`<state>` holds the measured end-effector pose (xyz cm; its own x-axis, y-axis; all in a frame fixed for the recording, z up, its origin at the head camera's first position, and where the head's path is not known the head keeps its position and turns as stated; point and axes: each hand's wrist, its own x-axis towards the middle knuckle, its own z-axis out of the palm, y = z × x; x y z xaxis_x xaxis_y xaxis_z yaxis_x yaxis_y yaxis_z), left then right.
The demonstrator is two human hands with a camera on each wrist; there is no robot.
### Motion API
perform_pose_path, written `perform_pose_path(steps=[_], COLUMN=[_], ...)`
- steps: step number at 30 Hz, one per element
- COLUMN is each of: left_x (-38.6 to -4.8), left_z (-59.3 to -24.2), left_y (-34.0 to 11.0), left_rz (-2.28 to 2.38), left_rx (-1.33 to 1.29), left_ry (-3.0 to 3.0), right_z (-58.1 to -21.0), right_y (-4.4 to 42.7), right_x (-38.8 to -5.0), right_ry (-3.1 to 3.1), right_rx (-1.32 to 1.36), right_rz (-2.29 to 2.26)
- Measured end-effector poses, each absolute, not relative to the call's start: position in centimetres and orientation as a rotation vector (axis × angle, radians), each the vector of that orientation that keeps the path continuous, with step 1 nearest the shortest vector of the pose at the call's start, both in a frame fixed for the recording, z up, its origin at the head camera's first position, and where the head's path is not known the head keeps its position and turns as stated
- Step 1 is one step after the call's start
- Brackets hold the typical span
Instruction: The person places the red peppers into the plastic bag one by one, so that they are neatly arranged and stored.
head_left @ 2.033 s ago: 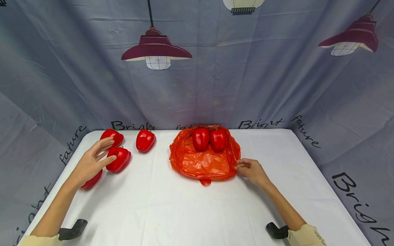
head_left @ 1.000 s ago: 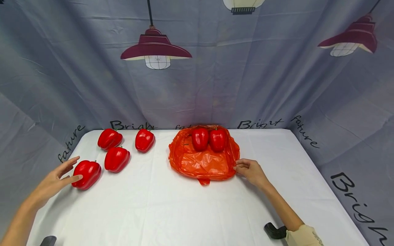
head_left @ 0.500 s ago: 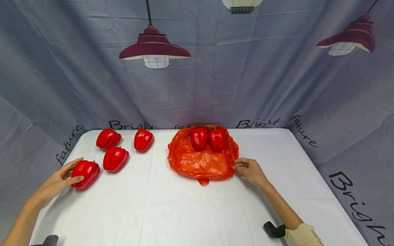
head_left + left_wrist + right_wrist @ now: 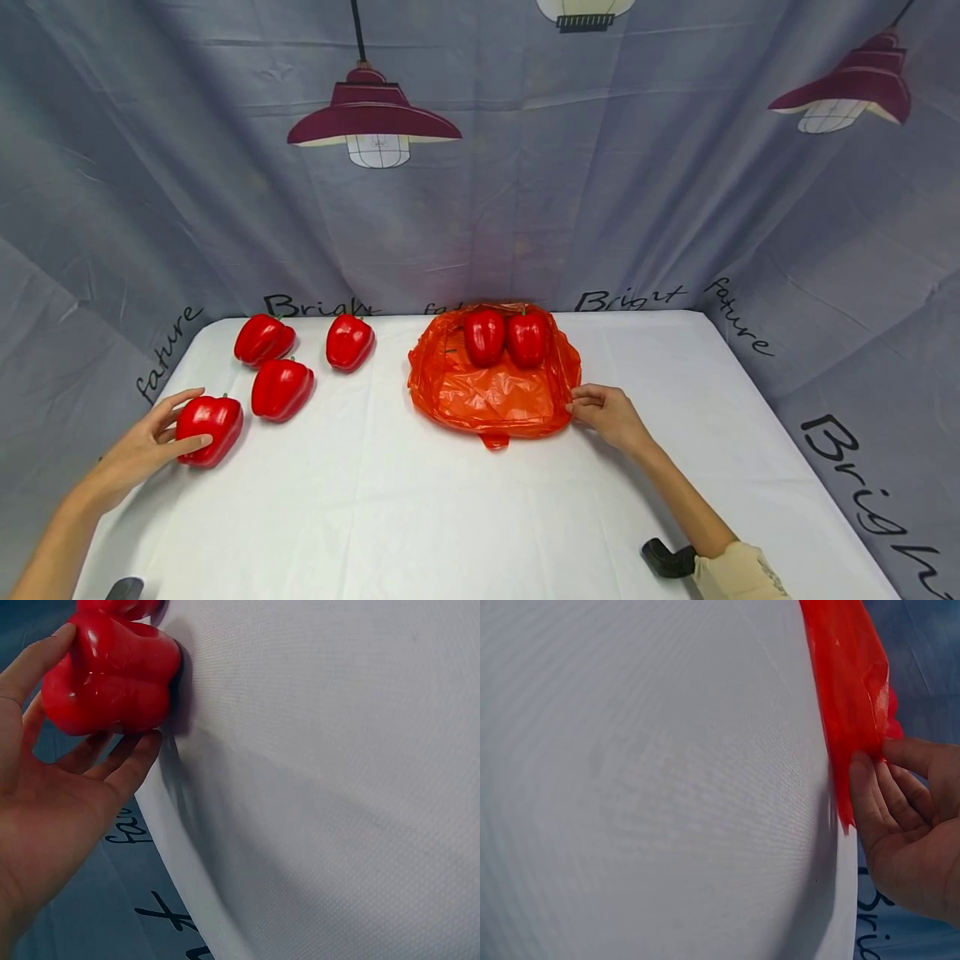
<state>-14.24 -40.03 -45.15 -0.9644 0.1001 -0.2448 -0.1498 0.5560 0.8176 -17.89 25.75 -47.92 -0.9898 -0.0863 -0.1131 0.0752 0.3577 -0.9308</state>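
Note:
My left hand [image 4: 138, 454] grips the nearest red bell pepper [image 4: 213, 425] at the table's left side, thumb on the near side and fingers around the far side. In the left wrist view the thumb and fingers of the hand [image 4: 60, 802] lie against the pepper [image 4: 112, 675]. An orange-red plastic bag [image 4: 495, 404] lies spread open at the middle back, with two peppers [image 4: 485, 337] [image 4: 528, 339] inside. My right hand [image 4: 615, 421] pinches its right rim; the right wrist view shows the hand [image 4: 915, 825] with the bag film [image 4: 847, 697] between thumb and fingers.
Two more peppers [image 4: 264, 339] [image 4: 282, 389] lie behind the gripped one, and another pepper [image 4: 350, 342] is to their right. The white-covered table [image 4: 420, 517] ends at a grey curtain [image 4: 510, 208] behind and at both sides.
My left hand has moved left and nearer from the middle left peppers to the nearest one, and its fingers have closed around it. The right hand keeps its hold on the bag.

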Motion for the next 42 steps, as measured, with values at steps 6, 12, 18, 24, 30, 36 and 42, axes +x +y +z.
perform_pose_path(steps=[6, 12, 18, 24, 30, 36, 42], left_x=[-13.9, -13.8, -14.0, -15.0, -16.3, -17.7, -19.4], left_z=[-45.3, -45.1, -43.9, -42.2, -40.5, -39.4, -39.0], left_y=[-40.2, -40.1, -39.6, -37.8, -33.5, -28.8, -24.8], left_rz=[1.370, 1.379, 1.449, 1.600, 1.644, 1.718, 1.735], left_rx=[-0.003, 0.001, -0.008, -0.014, 0.031, 0.115, 0.148], left_ry=[2.531, 2.559, 2.646, 2.670, 2.700, 2.672, 2.604], right_z=[-47.9, -47.9, -47.9, -47.8, -47.9, -48.0, -48.0], right_y=[25.7, 25.8, 25.8, 25.7, 25.8, 25.8, 25.7], right_x=[-17.9, -17.9, -17.9, -17.8, -17.8, -17.9, -17.8], right_ry=[2.481, 2.461, 2.456, 2.440, 2.439, 2.467, 2.469], right_rx=[-0.002, -0.003, -0.013, -0.021, -0.030, -0.038, -0.058], right_rz=[-1.688, -1.712, -1.722, -1.744, -1.745, -1.723, -1.728])
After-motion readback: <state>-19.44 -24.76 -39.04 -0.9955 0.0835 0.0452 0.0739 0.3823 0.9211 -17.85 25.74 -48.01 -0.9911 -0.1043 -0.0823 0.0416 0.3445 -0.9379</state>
